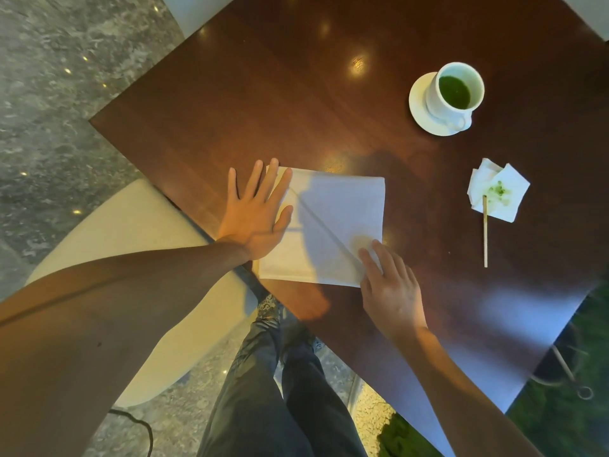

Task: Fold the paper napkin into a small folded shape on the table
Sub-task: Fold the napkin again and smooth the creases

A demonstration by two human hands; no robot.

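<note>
A white paper napkin [339, 212] lies flat on the dark wooden table [280, 110], near its front edge. A diagonal crease runs across it from the upper left to the lower right. My left hand [255, 214] rests flat, fingers spread, on the napkin's left side. My right hand [390, 286] presses its fingertips on the napkin's lower right corner, at the end of the crease. Neither hand grips the paper.
A white cup of green drink [456, 90] stands on a saucer [420, 108] at the back right. A crumpled, green-stained napkin [499, 189] with a wooden stick [485, 232] lies to the right. A cream chair [138, 225] stands beside the table's left corner.
</note>
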